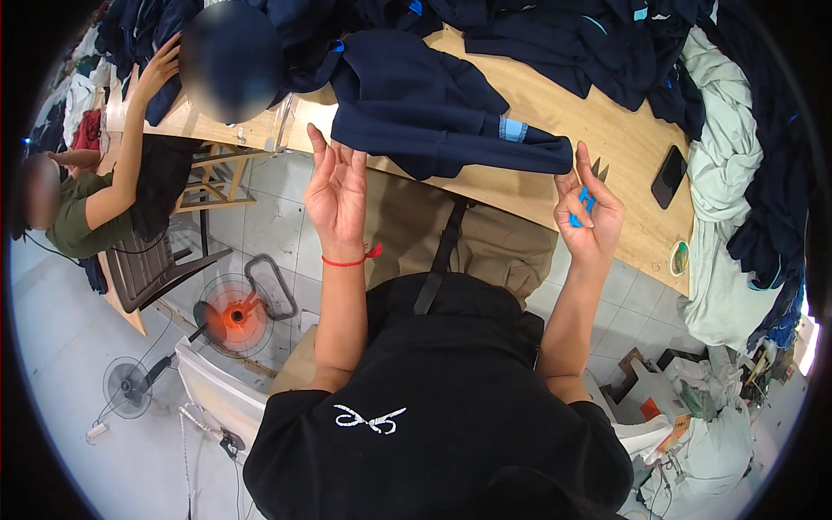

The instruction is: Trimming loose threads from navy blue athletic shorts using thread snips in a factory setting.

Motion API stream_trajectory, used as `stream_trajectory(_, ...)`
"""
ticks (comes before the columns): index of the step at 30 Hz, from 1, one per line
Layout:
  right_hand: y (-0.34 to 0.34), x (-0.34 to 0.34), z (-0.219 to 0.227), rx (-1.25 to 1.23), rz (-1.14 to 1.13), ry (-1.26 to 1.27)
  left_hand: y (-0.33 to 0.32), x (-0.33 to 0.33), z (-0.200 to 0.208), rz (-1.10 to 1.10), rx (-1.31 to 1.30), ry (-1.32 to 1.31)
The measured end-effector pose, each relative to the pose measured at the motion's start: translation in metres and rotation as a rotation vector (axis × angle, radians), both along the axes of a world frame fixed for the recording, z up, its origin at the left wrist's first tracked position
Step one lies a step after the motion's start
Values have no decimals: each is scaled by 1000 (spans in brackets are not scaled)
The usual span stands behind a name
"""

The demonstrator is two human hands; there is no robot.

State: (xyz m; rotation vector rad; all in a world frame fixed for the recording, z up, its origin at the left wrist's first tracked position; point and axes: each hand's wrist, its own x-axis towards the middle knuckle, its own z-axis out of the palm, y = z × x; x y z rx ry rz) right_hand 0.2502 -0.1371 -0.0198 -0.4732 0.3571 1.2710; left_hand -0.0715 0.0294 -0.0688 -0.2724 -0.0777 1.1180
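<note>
A dark navy garment (pixel 416 113) lies across the near edge of the wooden table, a sleeve-like length with a light blue patch (pixel 512 130) stretching to the right. My left hand (pixel 336 195), with a red cord at the wrist, is palm up at the garment's left end. Its fingers are stretched and apart, some tips touching or just behind the cloth's lower edge. Curled around small blue-handled scissors (pixel 581 208), my right hand (pixel 596 217) is at the sleeve's right end. The scissors' dark blades point up beside the index finger, and the fingertips meet the cloth edge.
More navy garments (pixel 563 52) are heaped along the table's (pixel 624 173) far side. A black phone (pixel 669 177) and a tape roll (pixel 679 257) lie at right, beside pale green cloth (pixel 719 147). A co-worker's arm (pixel 130 165) reaches in at left. Fans (pixel 236 315) stand on the floor.
</note>
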Motion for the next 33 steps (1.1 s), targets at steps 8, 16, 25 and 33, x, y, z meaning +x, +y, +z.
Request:
stream_trajectory(8, -1, -1, 2, -45, -40, 4, -2, 4, 7, 11, 16, 106)
stream_trajectory(16, -5, -13, -1, -114, 86, -339, -6, 1, 1, -125, 117, 614)
stream_trajectory(25, 12, -31, 16, -183, 282, -863, -22, 45, 45, -65, 863, 1990)
stream_trajectory(33, 21, -21, 54, -139, 502, -1193, -3, 94, 64, -491, 1490, 1400)
